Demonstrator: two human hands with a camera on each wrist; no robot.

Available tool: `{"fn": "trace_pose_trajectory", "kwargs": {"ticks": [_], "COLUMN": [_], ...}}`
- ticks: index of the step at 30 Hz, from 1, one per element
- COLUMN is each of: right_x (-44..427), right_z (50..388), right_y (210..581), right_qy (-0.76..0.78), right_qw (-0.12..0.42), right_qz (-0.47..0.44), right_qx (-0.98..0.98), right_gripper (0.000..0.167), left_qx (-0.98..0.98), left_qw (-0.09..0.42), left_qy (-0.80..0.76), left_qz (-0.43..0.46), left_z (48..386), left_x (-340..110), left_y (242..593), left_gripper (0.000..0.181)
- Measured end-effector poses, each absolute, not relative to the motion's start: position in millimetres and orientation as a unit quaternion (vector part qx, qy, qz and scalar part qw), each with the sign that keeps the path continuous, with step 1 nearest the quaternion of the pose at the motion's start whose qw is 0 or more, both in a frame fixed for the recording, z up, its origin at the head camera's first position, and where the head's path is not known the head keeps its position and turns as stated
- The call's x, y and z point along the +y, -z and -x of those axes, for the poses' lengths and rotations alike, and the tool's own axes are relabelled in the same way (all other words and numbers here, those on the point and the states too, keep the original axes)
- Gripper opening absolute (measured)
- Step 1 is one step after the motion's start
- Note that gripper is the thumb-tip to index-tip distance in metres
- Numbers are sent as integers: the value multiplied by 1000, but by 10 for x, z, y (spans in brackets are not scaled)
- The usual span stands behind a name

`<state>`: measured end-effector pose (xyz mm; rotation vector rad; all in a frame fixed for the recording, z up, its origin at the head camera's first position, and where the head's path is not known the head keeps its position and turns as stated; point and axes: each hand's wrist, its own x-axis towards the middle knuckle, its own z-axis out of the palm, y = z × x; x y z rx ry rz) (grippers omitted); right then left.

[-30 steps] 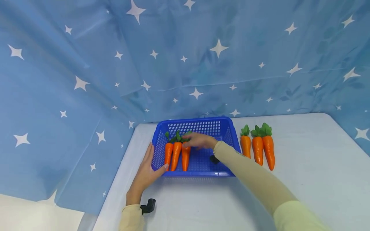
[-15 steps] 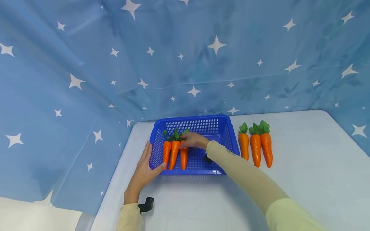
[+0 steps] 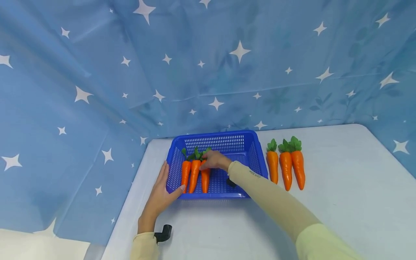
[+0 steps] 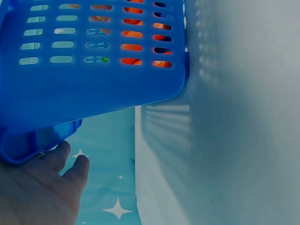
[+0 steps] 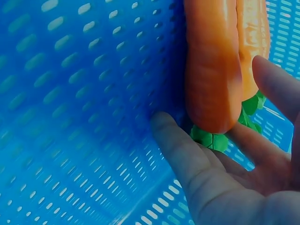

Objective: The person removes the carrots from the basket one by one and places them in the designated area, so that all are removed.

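Observation:
A blue perforated plastic basket (image 3: 214, 196) holds three orange carrots with green leafy tops. They lie side by side in its left half: a left carrot (image 3: 185, 175), a middle carrot (image 3: 194, 177) and a right carrot (image 3: 205, 180). My left hand (image 3: 160, 198) rests along the basket's left side, fingers straight, thumb at the front rim. In the left wrist view, fingertips touch the basket's rim. My right hand (image 3: 215, 160) is inside the basket at the right carrot's leafy end. The right wrist view has its fingers spread beside the nearest carrot (image 5: 213, 70), not closed on it.
Right of the basket, three more carrots (image 3: 286, 169) lie in a row on the white table (image 3: 338, 202). A blue star-printed curtain (image 3: 182, 83) hangs behind and to the left. Black wrist devices (image 3: 164, 234) show at both sleeves.
The head view has shifted slightly, so everything sits a little further left. My right hand has moved slightly left over the right carrot's top. My left hand stays at the basket's side.

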<state>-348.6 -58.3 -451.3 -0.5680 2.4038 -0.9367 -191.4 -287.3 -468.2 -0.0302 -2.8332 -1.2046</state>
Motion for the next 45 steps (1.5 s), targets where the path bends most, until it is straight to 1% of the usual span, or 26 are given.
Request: {"fn": "trace_pose_trajectory", "kwargs": {"ticks": [8,15,22,28,45], "right_x": [-601,-589,-620,-617,-569], "right_z": [3468,3456,3447,3477,3486], "right_y": [4521,4532,4511,4509,4538], "right_qy": [337,319,316,298,317], "right_qw": [245,234,236,217,203], "right_qz": [208,207,220,228,215], "right_qx": [885,895,892,901,901], "right_gripper": [60,62,62,60,61], "left_qx": [-923,-921,-921,-921,-920], "left_qw": [33,32,39,36,34], "left_qy": [384,387,388,389,390], "left_qz": [4,6,9,10,6], "left_z": [1881,1908,1874,1899,1908], "left_x": [-2871,-2841,-2861,-2869,-2858], "left_y": [4676,4694,4656,4655,4690], "left_gripper": [113,112,112,112,114]}}
